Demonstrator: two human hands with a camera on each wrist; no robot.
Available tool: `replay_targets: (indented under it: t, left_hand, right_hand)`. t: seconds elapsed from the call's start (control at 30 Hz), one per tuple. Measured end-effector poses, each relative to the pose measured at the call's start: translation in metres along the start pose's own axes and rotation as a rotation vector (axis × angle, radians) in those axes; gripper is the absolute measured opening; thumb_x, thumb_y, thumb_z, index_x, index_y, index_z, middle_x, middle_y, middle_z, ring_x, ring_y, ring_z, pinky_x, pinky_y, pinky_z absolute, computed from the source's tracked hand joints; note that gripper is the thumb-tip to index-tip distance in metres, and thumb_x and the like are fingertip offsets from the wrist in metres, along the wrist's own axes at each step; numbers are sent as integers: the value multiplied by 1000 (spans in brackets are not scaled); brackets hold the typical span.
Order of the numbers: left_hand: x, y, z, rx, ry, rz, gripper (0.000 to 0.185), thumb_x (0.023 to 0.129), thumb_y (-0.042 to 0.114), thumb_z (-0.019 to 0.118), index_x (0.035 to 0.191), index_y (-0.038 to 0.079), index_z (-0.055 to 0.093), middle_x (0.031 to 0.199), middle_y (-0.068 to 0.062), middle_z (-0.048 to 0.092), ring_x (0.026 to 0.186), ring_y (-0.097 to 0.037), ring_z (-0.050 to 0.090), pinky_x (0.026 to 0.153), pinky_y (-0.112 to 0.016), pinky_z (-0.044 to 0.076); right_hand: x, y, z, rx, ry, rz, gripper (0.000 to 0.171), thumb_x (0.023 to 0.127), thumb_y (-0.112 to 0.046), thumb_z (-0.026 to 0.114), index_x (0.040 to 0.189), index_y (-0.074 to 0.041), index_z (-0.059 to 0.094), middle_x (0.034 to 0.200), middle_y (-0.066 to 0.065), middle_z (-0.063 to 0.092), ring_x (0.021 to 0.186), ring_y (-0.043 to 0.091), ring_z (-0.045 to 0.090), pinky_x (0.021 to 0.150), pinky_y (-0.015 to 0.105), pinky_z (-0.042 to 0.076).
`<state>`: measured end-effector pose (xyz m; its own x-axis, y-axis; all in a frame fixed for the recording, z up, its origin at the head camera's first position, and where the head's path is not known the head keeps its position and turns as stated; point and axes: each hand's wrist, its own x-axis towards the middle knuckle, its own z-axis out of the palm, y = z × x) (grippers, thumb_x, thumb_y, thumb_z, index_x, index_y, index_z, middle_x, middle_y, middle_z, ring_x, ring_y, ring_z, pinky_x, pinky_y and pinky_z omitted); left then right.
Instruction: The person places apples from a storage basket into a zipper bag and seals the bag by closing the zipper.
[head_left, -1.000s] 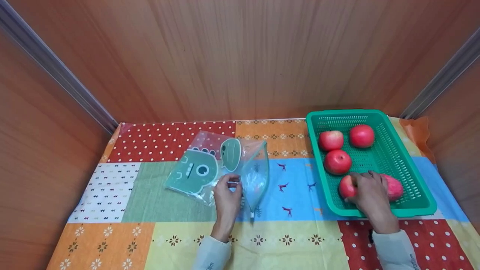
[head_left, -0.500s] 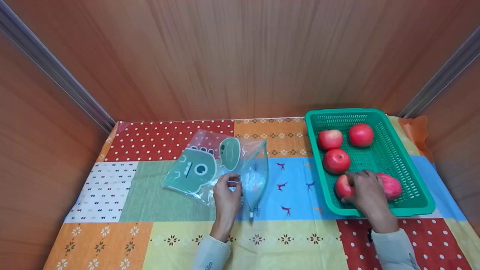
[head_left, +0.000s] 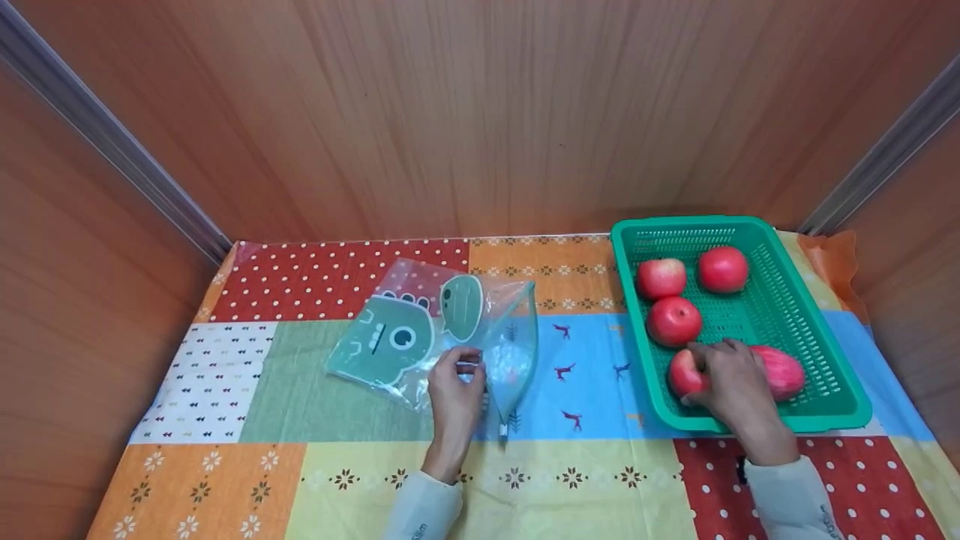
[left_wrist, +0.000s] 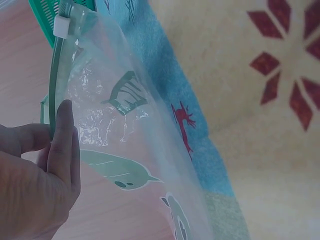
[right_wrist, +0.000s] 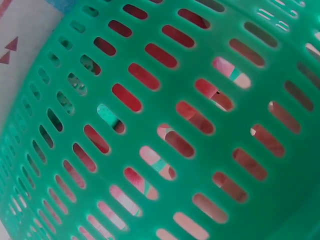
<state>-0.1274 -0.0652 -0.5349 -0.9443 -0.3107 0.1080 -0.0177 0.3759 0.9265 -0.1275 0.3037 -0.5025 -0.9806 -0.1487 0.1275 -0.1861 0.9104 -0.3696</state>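
My left hand (head_left: 455, 386) pinches the open mouth edge of a clear zip bag (head_left: 397, 337) printed with a green monster. In the left wrist view, thumb and fingers hold the green zip strip, and a white slider (left_wrist: 61, 26) sits farther along it. Inside a green plastic basket (head_left: 861, 401), my right hand (head_left: 739, 386) grips a red apple (head_left: 684, 375) at the near left. A streaked red fruit (head_left: 784, 373) lies right beside that hand, partly covered by it. In the right wrist view the slotted basket wall (right_wrist: 150, 110) hides most of the hand and fruit.
Three more red apples, one at the back right (head_left: 723, 269), one at the back left (head_left: 661, 279) and one in front of it (head_left: 674, 322), lie in the basket. A patchwork tablecloth (head_left: 570, 480) covers the table. Wooden panels (head_left: 480, 120) enclose the back and sides.
The apple in my right hand has shifted slightly left within the basket. My left hand keeps its hold on the bag, almost still.
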Motion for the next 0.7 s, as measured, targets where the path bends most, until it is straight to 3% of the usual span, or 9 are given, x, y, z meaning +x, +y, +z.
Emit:
replay_targets:
  t: [0.33, 0.57, 0.7]
  left_hand:
    - [-1, -2, 2, 12, -7, -17, 15, 93, -6, 72, 106, 1, 75, 99, -8, 73, 87, -22, 70, 76, -36, 63]
    - [0, -5, 4, 24, 23, 32, 14, 89, -9, 72, 100, -1, 76, 94, -9, 74, 80, -22, 71, 69, -33, 61]
    - [-1, -6, 4, 24, 17, 22, 15, 90, -9, 72, 102, -1, 76, 95, -8, 74, 81, -21, 70, 71, -34, 61]
  right_hand:
    - [-1, 1, 0, 14, -5, -5, 70, 66, -4, 98, 129, 6, 68, 103, 22, 69, 108, 49, 56, 91, 70, 50]
    - [-1, 1, 0, 8, -20, 10, 78, 64, -8, 100, 132, 7, 66, 107, 23, 70, 113, 52, 55, 94, 72, 49]
    - [-1, 3, 1, 25, -18, -2, 78, 65, -9, 100, 134, 7, 66, 110, 24, 70, 113, 50, 56, 93, 72, 50]
